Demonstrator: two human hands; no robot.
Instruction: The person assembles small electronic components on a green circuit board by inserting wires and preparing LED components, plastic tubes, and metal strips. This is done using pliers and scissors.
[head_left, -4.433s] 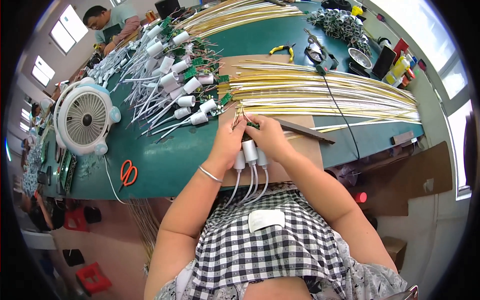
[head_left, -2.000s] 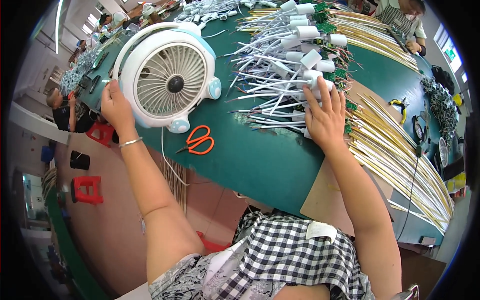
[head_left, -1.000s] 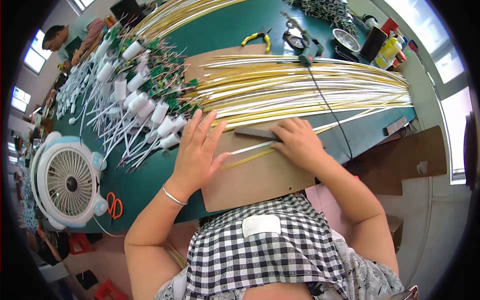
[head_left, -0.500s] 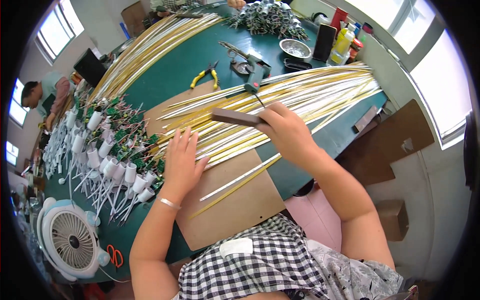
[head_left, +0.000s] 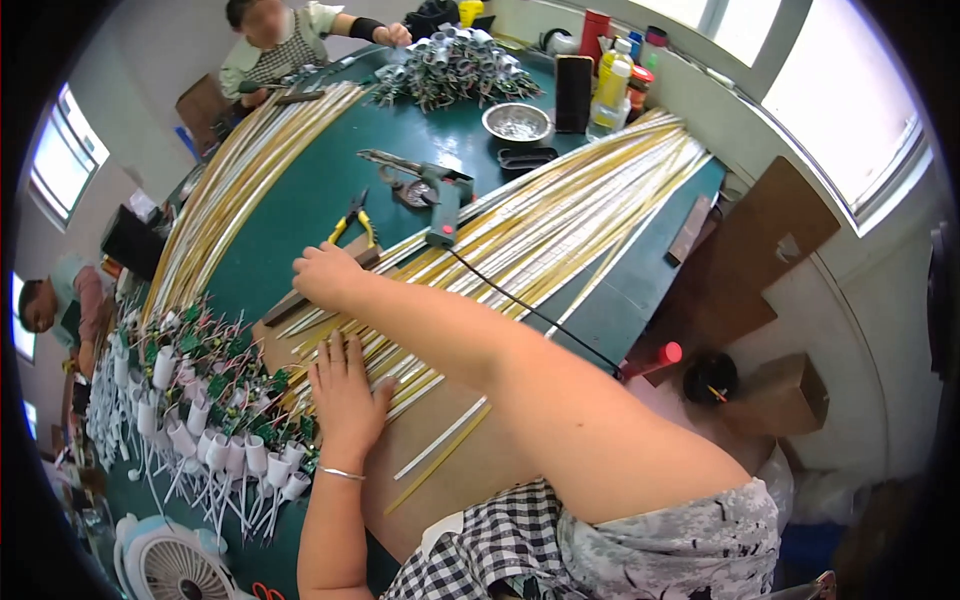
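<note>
My right hand (head_left: 328, 276) reaches across and grips a dark brown bar (head_left: 284, 308), which lies slantwise by the far side of the strip ends. Thin white and yellow strips (head_left: 560, 235) are spread in a long bundle on the table. My left hand (head_left: 347, 392) lies open, palm down with fingers stretched, on the near left ends of that bundle. Just left of it is a heap of white cylindrical housings (head_left: 217, 452) with green circuit boards (head_left: 218, 385) and wires. Two separate strips (head_left: 440, 440) rest on a brown cardboard sheet (head_left: 470, 470) near me.
Beyond my right hand lie yellow-handled pliers (head_left: 352, 222) and a green glue gun (head_left: 445, 210) with its cord. A metal bowl (head_left: 517, 123), bottles (head_left: 610, 95) and another strip bundle (head_left: 250, 180) stand farther off. A fan (head_left: 180, 565) is near left. Two people work across the table.
My right hand has carried the bar leftward, from above the middle of the strips to beyond their left ends. My left hand stays on the bundle. The whole view has shifted.
</note>
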